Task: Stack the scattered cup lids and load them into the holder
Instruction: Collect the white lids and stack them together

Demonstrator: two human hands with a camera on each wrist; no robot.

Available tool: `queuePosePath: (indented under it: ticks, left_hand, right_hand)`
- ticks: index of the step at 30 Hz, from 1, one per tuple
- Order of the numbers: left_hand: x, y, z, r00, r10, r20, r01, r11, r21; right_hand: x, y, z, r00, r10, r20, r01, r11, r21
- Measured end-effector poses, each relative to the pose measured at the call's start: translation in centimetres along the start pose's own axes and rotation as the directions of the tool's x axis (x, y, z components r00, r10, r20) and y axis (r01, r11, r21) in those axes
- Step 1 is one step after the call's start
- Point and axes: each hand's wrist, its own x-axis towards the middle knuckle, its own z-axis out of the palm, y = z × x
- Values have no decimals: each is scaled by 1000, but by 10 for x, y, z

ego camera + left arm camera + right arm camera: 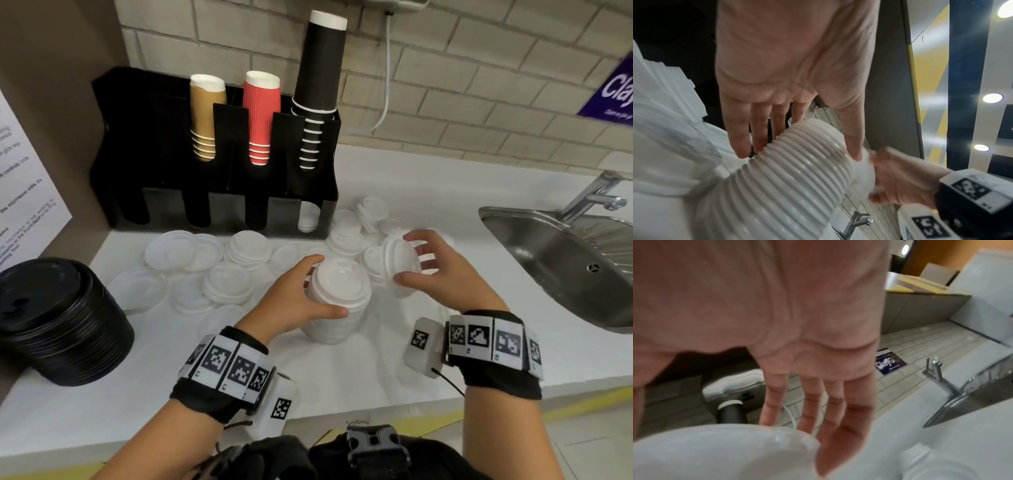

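A tall stack of white cup lids (337, 301) (789, 175) stands on the white counter in front of me. My left hand (298, 294) (797, 151) grips it, thumb on the near side and fingers round the far side. To its right, my right hand (416, 263) (756, 434) holds a small tilted bunch of white lids (399, 262) (719, 451) between thumb and fingers, lifted just beside the stack's top. Several loose white lids (236, 260) lie scattered before the black holder (161, 171). One lower slot of the holder has white lids (308, 219) in it.
Brown, red and black paper cups (260, 116) stand upside down in the holder's upper slots. A pile of black lids (58, 322) sits at the left. A steel sink (561, 253) with a tap (596, 195) lies at the right. A brick wall runs behind.
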Motion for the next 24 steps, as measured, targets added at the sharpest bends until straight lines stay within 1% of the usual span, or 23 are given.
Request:
queuePosePath:
  ticks: [2,3,7,11,15,20,24]
  left_hand:
    - [1,-1,1,1000,-1,3,1,1000,-2]
    - [1,-1,1,1000,2,0,-2,1000,-8]
    - [2,-3,2,999,47,-27,-47,999,-13]
    - [2,-4,0,997,63,-39,-63,998,0]
    - [3,-4,-2,997,71,-22,-71,997,-20]
    - [5,-5,-3,998,62,-9,-62,997,-38]
    - [6,-6,-4,998,57,-3,-57,998,-35]
  right_hand:
    - [-8,-14,11,997,-75,-4,75,993,89]
    - [-12,-19,18,995,-100,0,99,989,105]
    - [-15,-29,42,990,-141,21,141,990,23]
    - [-12,-34,55,989,-143,30,144,988,-49]
    - [-6,-40,66,991,-127,45,132,984,-119]
    - [-1,-47,69,991,-116,70,128,970,-207]
    - [-1,-49,69,991,-97,93,115,968,-223]
